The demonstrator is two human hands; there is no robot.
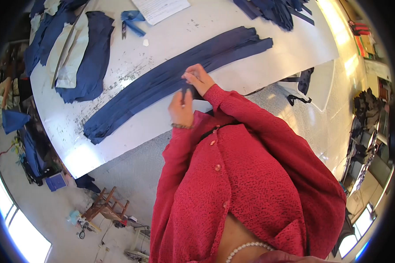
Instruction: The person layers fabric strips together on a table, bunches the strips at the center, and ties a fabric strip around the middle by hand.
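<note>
Table [140, 127] carries along its near edge a long pile of navy strips [149, 85], probably soft, light and sliding, so better held at both ends. Loose cloth [95, 57] lies by the left edge, paper [162, 8] by the far edge. Right hand [200, 79], hiding part of the pile, and left hand [181, 111] seem to pinch small dark cloth [188, 91] between them.
</note>
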